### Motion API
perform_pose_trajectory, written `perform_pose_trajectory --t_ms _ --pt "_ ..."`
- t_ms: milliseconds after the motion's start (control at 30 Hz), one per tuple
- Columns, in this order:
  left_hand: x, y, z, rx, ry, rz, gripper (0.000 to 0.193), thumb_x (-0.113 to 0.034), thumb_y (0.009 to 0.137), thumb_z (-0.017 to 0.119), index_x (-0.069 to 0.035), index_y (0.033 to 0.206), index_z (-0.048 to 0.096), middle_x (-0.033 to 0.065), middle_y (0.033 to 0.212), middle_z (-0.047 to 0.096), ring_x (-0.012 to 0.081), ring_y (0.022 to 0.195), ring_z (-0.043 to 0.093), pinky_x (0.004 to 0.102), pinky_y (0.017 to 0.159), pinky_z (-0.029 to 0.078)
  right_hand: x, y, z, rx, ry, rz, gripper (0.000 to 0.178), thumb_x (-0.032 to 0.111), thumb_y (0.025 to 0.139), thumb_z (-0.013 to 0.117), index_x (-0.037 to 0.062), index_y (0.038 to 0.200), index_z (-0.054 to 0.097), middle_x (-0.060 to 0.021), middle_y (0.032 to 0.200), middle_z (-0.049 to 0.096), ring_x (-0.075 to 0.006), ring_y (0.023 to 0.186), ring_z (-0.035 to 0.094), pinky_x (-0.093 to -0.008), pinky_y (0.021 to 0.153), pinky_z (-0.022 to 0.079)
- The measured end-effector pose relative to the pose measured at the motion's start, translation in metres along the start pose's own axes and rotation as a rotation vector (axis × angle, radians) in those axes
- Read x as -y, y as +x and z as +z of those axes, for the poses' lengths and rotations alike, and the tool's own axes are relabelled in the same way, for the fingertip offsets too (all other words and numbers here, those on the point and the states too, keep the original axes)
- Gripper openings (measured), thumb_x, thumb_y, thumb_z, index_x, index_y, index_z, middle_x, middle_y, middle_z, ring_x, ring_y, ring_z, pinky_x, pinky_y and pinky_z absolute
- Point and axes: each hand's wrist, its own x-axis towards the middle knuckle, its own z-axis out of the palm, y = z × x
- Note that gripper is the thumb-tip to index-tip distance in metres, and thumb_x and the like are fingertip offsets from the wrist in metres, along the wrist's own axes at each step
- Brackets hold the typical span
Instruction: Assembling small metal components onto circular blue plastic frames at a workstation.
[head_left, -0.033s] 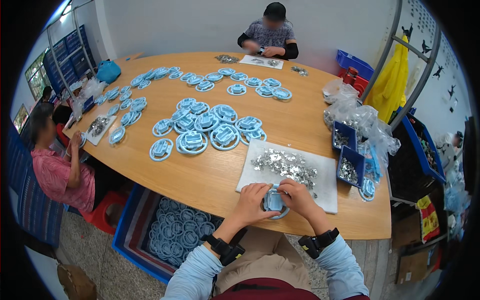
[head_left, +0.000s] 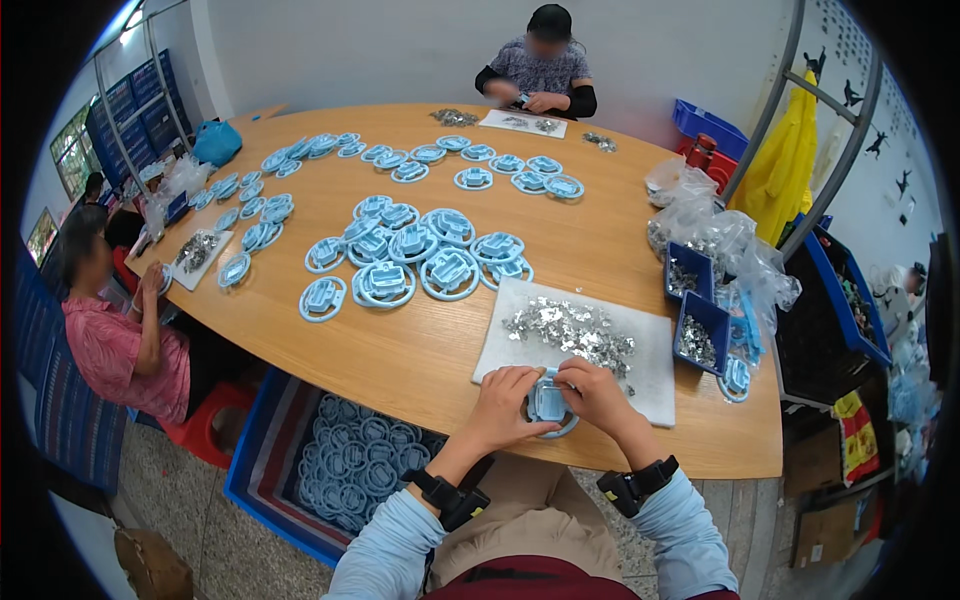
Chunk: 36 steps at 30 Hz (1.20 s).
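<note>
**Two hands hold one blue ring at the table's near edge**

The left hand [head_left: 510, 400] and the right hand [head_left: 597, 393] meet on a light blue ring [head_left: 551, 404]. The ring sits at the near edge of the table [head_left: 420, 360], at 6 o'clock, right in front of the person. Each grip is pinching the ring, the left one from the 9 o'clock side and the right one from the 3 o'clock side. The fingers curl over its top, so most of the ring is hidden.

The ring lies on the near edge of a white mat [head_left: 655, 370]. A pile of small shiny metal bits [head_left: 572, 330] lies on the mat, just past the hands at 12 o'clock.

More blue rings [head_left: 420, 255] lie in a bunch near the middle of the table, at 11 o'clock from the hands. Two small blue bins [head_left: 700, 325] with metal bits stand at 2 o'clock, next to clear bags [head_left: 715, 235].

On the floor at 8 o'clock, a blue crate [head_left: 300, 480] is full of rings.

One person [head_left: 535, 75] sits at the far side of the table. Another person [head_left: 115, 330] sits at the left side.
</note>
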Motion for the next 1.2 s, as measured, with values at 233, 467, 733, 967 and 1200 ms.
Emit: perform_pose_trajectory --t_ms 233,467,733,967,1200 --pt "0.006 -0.005 0.003 0.005 0.0 -0.003 0.073 -0.044 0.06 0.078 -0.003 0.115 0.053 0.0126 0.111 0.055 0.0289 0.104 0.051 0.0402 0.089 0.035 -0.003 -0.002 0.007 0.064 -0.037 0.014 0.015 -0.003 0.068 0.063 0.0022 0.082 0.062 -0.0098 0.09 0.06 -0.0283 0.076 0.062 -0.0334 0.065 0.051" --pt "-0.001 -0.002 0.0 0.029 0.039 0.017 0.064 -0.042 0.063 0.076 -0.007 0.113 0.057 0.0106 0.11 0.055 0.0276 0.103 0.051 0.0399 0.088 0.036 -0.005 -0.004 0.014 -0.051 0.082 0.202 0.013 0.003 0.071 0.066 0.0013 0.083 0.062 -0.0116 0.084 0.059 -0.0273 0.068 0.06 -0.0329 0.06 0.049" --pt "-0.005 -0.003 0.001 0.043 0.144 0.08 0.06 -0.039 0.066 0.074 -0.004 0.112 0.057 0.0115 0.107 0.056 0.0276 0.099 0.053 0.039 0.085 0.038 -0.001 -0.018 0.031 -0.253 0.051 0.227 0.014 0.007 0.072 0.069 0.0014 0.084 0.068 -0.0088 0.071 0.057 -0.0158 0.055 0.053 -0.0283 0.052 0.043" --pt "0.001 0.008 0.006 0.073 0.079 0.086 0.062 -0.038 0.062 0.077 -0.002 0.109 0.057 0.0115 0.103 0.056 0.0293 0.097 0.053 0.0389 0.085 0.039 -0.007 -0.007 0.03 -0.158 0.184 0.506 0.013 0.01 0.072 0.063 0.0009 0.08 0.065 -0.0144 0.07 0.059 -0.0289 0.063 0.057 -0.0349 0.059 0.046" --pt "-0.005 0.012 0.006 0.112 0.056 -0.083 0.068 -0.038 0.056 0.08 -0.001 0.108 0.057 0.0179 0.117 0.049 0.0328 0.104 0.05 0.0389 0.09 0.039 0.011 -0.006 0.028 -0.264 -0.143 0.424 0.017 0.016 0.07 0.062 0.0022 0.079 0.065 -0.0174 0.072 0.058 -0.0342 0.078 0.058 -0.0406 0.067 0.047"
